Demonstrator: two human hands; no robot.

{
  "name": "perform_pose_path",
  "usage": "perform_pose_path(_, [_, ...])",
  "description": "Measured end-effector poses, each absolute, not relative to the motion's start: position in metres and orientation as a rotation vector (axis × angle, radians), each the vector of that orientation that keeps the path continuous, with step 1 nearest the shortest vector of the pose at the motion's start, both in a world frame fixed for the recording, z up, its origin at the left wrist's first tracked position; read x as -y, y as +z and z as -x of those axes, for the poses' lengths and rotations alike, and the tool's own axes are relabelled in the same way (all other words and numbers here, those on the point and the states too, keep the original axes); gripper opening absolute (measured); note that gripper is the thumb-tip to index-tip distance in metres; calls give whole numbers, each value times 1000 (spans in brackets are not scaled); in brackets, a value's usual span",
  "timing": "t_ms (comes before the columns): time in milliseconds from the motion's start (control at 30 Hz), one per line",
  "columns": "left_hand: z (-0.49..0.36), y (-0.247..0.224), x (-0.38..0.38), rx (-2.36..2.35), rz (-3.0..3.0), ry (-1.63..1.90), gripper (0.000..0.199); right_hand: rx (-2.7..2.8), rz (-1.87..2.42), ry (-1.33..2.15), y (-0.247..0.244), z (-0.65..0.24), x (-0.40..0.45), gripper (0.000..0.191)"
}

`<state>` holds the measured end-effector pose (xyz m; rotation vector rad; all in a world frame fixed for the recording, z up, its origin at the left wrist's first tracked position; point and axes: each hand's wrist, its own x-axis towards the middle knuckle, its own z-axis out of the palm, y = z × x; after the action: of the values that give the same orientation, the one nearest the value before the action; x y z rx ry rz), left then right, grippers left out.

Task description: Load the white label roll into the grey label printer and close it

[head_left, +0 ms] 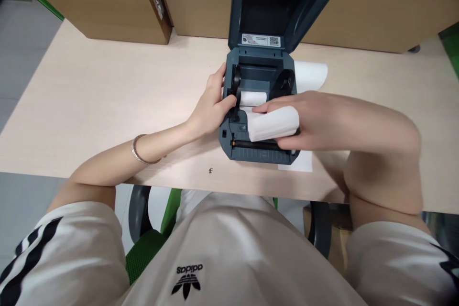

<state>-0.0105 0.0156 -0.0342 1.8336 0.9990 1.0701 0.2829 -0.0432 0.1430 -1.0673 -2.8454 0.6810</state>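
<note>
A dark blue-grey label printer [260, 157] stands on the table with its lid [233, 9] raised. My left hand [212, 107] grips the printer's left side, fingers along the outer wall and thumb over the inner edge. Closed on a white paper roll [272, 124], my right hand [304, 117] is over the front part of the open printer, above the black roller [251, 144]. Part of this roll is hidden by my fingers. Just behind it, inside the bay, shows another white rolled piece of paper [253, 98], between two black round holders [287, 79].
White paper [311, 75] lies behind the printer's right side, and a white sheet [303, 161] shows under its front right corner. Large cardboard boxes [201, 0] line the back of the table [89, 86]. A small dark bit [211, 170] lies near the front edge.
</note>
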Motion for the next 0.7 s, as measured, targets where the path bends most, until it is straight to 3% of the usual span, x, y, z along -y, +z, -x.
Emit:
perform_pose_path(67, [9, -32, -15, -992, -1840, 1060, 87, 2864, 1168, 552, 134, -285, 60, 36])
perform_pose_path(200, [7, -29, -16, -976, -1829, 1054, 91, 2809, 1096, 326, 109, -295, 88, 90])
perform_pose_path(267, [7, -29, -16, -959, -1815, 1055, 94, 2836, 1028, 270, 100, -302, 97, 106])
perform_pose_path(367, [8, -29, -16, -948, -1784, 1049, 94, 2935, 909, 273, 101, -309, 107, 110])
perform_pose_path(700, [7, -15, -9, -1049, -1828, 1028, 99, 3026, 774, 110, 115, -288, 127, 98])
